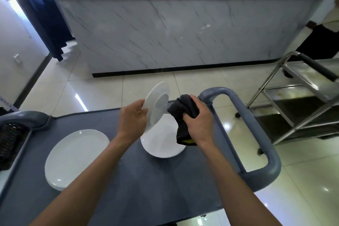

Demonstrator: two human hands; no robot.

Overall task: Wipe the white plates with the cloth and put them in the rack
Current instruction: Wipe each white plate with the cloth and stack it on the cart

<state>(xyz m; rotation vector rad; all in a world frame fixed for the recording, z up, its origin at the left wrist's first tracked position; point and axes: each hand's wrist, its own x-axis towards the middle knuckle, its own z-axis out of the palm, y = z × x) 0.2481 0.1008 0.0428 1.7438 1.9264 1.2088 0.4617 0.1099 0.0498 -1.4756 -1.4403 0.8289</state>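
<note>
My left hand (pixel 133 118) grips a white plate (pixel 156 105) by its rim and holds it tilted nearly upright above the grey cart top (pixel 128 180). My right hand (pixel 199 118) grips a bunched dark cloth (pixel 181 110) that touches the plate's right face. Below them a second white plate (pixel 161 143) lies flat on the cart. A stack of white plates (pixel 75 156) sits at the cart's left. A black rack (pixel 8 139) shows partly at the far left edge.
The cart's grey handle (pixel 256 134) loops to the right of my right hand. A steel trolley (pixel 302 101) stands on the tiled floor at the right. A marble-fronted counter (pixel 174 33) runs across the back, with a person partly visible at the far right.
</note>
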